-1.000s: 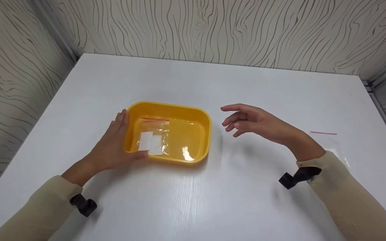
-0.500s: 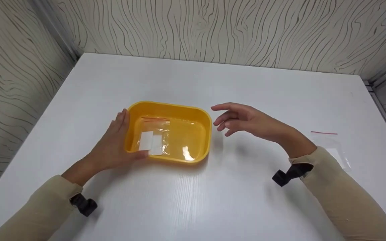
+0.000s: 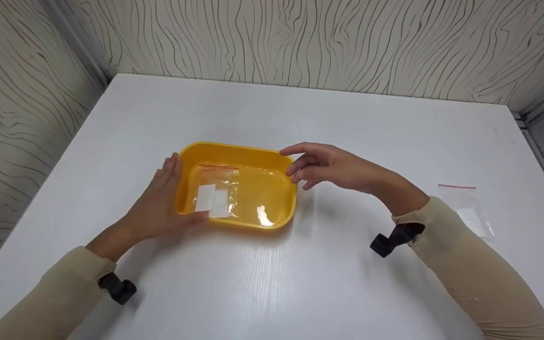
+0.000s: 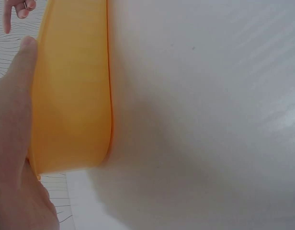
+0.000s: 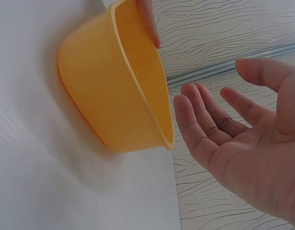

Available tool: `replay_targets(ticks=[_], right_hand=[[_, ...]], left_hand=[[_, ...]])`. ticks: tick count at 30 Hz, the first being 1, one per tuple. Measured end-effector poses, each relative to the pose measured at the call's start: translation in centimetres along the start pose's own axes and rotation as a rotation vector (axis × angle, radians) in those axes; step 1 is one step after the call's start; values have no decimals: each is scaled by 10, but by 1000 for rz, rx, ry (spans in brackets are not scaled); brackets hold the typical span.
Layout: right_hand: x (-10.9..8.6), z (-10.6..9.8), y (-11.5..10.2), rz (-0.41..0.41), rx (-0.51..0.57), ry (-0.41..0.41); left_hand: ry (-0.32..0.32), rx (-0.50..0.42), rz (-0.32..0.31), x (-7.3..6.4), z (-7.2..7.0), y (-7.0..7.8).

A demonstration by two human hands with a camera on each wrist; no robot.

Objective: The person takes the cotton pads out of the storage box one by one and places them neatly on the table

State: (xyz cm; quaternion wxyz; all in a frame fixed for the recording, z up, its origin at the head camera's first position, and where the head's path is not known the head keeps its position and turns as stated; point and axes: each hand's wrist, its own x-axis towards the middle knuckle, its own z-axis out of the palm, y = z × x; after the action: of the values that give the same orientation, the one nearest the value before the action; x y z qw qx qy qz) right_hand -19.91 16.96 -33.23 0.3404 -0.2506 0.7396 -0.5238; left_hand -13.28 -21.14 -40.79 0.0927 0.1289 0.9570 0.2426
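Note:
A yellow plastic tub (image 3: 262,189) stands on the table, holding overlapping clear zip bags (image 3: 220,182) with red seals and white inserts. My left hand (image 3: 158,205) grips the tub's left end, its thumb along the near rim and its fingers against the left side. In the left wrist view that thumb (image 4: 20,67) lies at the rim. My right hand (image 3: 333,165) holds nothing; its loosely bent fingers overlap the tub's right rim in the head view. The right wrist view shows the palm (image 5: 253,158) and spread fingers beside the rim.
Another clear zip bag (image 3: 465,203) with a red seal and a white insert lies on the white table (image 3: 253,288) at the right. Wood-patterned panels (image 3: 281,42) rise behind the table and at its sides. Each wrist carries a small black camera.
My right hand has moved left, from apart from the tub to over its right rim, and its sleeve now leaves the bag at the right uncovered. The left hand and tub stay put.

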Motion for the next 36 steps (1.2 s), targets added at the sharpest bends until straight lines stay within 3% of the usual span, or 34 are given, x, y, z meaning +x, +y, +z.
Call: replay_targets(ticks=[8,21,36], right_hand=[[7,2,-10,71,-38,14],[16,4,-33,122,-129,-12],[42,13,-57,202,-212,-53]], left_hand=[[-1,-4,-7,1,0,1],[-6,7,-8,-1,-1,1],[-4,11,-7,0,0,1]])
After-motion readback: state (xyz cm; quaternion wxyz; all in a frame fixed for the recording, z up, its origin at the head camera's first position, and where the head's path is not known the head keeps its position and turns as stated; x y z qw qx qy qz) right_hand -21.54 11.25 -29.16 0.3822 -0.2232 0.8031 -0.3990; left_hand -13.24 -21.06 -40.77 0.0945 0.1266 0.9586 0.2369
